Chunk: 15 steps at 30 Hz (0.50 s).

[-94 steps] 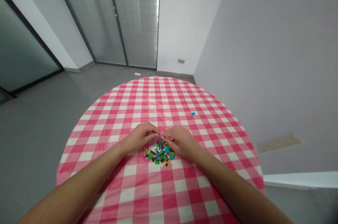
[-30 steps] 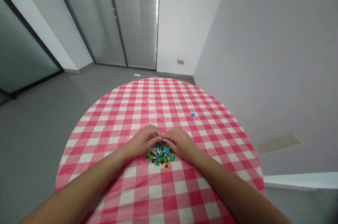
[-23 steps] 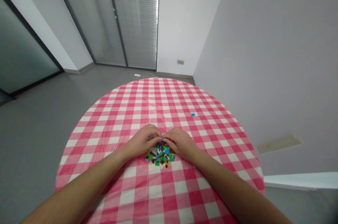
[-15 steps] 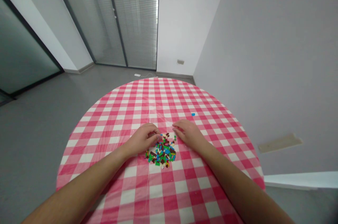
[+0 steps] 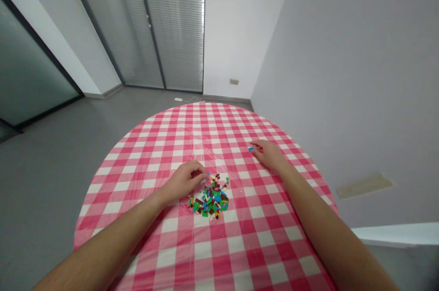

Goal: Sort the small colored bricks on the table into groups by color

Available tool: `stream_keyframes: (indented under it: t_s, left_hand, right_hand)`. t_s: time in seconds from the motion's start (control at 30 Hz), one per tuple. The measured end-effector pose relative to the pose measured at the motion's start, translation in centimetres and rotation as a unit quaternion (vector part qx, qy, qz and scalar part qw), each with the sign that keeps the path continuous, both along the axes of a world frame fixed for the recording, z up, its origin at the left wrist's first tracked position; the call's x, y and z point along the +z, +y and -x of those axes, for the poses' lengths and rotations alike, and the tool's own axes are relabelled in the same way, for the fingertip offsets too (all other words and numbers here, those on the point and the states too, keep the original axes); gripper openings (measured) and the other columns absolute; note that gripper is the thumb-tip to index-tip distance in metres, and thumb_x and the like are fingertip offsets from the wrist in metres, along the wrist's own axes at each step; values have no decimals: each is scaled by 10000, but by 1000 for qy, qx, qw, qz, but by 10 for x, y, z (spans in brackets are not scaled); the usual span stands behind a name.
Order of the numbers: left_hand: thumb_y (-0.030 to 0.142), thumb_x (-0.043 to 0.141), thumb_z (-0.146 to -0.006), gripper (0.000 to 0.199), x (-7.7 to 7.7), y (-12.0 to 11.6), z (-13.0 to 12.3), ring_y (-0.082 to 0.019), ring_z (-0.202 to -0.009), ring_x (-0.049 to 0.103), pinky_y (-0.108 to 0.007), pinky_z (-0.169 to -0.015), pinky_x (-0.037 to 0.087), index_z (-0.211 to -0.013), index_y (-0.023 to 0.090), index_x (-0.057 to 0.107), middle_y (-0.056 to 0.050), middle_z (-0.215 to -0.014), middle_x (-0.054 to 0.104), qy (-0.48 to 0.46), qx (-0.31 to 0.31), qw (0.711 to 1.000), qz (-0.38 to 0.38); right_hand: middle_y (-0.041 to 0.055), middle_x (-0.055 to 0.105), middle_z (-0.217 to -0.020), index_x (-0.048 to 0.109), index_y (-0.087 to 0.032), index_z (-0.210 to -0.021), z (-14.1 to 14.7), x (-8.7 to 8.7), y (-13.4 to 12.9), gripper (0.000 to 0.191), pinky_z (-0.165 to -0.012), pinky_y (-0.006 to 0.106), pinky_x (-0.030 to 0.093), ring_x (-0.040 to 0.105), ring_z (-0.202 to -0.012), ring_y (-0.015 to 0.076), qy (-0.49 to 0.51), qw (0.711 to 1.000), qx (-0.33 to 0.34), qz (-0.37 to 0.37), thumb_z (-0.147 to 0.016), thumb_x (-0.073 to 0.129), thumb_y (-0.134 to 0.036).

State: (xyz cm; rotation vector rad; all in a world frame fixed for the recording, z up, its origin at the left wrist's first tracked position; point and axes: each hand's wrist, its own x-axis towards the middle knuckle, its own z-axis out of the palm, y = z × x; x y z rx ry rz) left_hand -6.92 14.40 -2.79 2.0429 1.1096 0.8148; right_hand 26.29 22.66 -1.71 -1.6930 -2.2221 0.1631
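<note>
A heap of small toy building bricks in green, blue, brown, white and yellow lies on the checked tablecloth. At its upper left edge is my left hand, thumb and fingers pinched, with a bit of a small blue brick showing at the tips. My right hand is farther out, to the right of the heap. Its thumb and index finger are apart at a flat blue piece on the cloth, close to it or touching.
The round table wears a pink-and-white checked tablecloth. A green brick sits slightly off the heap's right side. Beyond the table are glass partitions with blinds, and a white wall stands to the right.
My right hand has moved from beside the heap outward and to the right, to the blue piece. My left hand stays nearly where it was.
</note>
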Motion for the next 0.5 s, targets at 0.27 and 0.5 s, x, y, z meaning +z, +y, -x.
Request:
stream_keyframes:
  t_s: [0.27, 0.5]
  left_hand:
    - [213, 561, -865, 116, 3, 0, 0, -151, -780, 588, -285, -735, 447, -820, 173, 661, -34, -840, 653, -5, 1, 1000, 6]
    - [217, 564, -864, 116, 2, -1, 0, -149, -766, 583, -282, -719, 446, -822, 175, 663, -32, -827, 645, -11, 3, 1000, 9]
  right_hand:
    - [98, 684, -1170, 670, -180, -1154, 4, -4, 3, 289, -921, 379, 481, 622, -1068, 266, -51, 997, 63, 0, -899, 545, -232]
    - [100, 706, -1117, 701, -168, -1070, 8, -1, 4, 246, -872, 349, 487, 642, -1006, 254, -84, 993, 83, 4, -912, 517, -207]
